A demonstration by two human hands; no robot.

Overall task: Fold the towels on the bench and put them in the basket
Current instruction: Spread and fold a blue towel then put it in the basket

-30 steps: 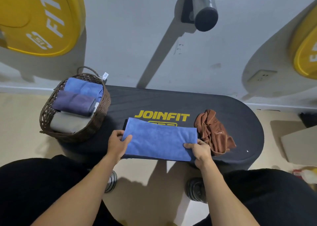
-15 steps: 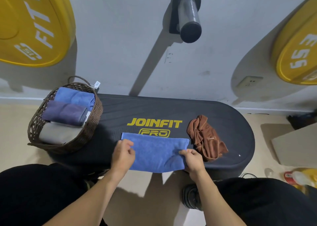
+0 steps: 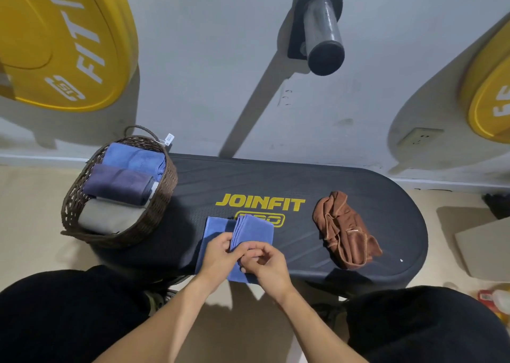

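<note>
Starting at the left, I see the basket [image 3: 162, 194] standing on the end of the surface [image 3: 276, 180], with three folded towels [image 3: 121, 182] lying side by side in it, blue, purple and grey. It sits within easy reach of my left side, I judge so that each finished towel can be dropped in without stretching.

Next comes the blue towel [image 3: 252, 229], near the front edge of the surface with its near end hanging a little over. My left hand [image 3: 218, 255] rests on its left half, fingers curled down onto the cloth; I take this as pinning the bottom layer so it does not slide. My right hand [image 3: 265, 260] meets it just beside, its fingers curled and pinching the towel's right end, which is brought over and stands up in stacked layers above the left half. The fold is halfway through, as I read it: the flap has yet to be laid flat and its edges matched.

Further right, well apart from my hands, the brown towel [image 3: 345, 230] lies crumpled on the surface, not yet folded. By my judgement it waits there, out of the way, as the last piece for the basket.
</note>
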